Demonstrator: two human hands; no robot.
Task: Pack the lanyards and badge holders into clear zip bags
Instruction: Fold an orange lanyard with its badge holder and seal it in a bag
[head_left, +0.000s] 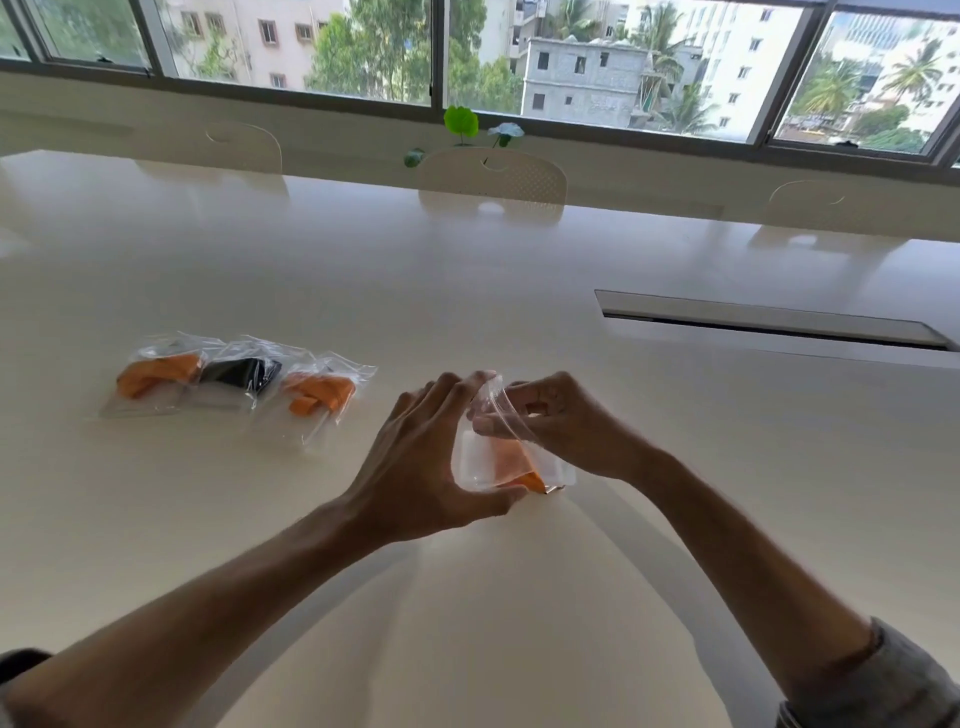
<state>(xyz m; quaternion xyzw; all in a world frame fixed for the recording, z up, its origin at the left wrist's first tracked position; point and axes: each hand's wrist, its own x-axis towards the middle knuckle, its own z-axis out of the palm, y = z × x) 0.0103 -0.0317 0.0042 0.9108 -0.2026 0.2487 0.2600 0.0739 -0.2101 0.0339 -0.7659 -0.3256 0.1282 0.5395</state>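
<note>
Left hand (415, 457): held beside the left edge of the clear zip bag (498, 447); the thumb is placed under the bag's lower edge and the fingertips are laid against its upper left, so the bag is cradled between them.
Right hand (550, 421): curled over the top of the same bag; the mouth of the bag is pinched between thumb and fingers.
Bag in the hands: held just above the surface (519, 291), tilted, with an orange lanyard (511, 460) seen through the plastic in its lower part; a pale badge holder appears to lie beside it, though this cannot be told for certain.
Bag seal: whether the zip is closed cannot be told.
Packed bags: three filled bags are laid in a row on the surface, well to the left of the hands and overlapping one another.
Left packed bag (150, 376): orange contents are seen inside.
Middle packed bag (239, 374): black contents are seen inside.
Right packed bag (317, 397): orange contents are seen inside; it is nearest to the left hand.
Surface: white and glossy; a long slot (769, 322) is set into it at the right.
Far side: white chairs (491, 179) are drawn up at the far edge, with a window (571, 57) behind them.
</note>
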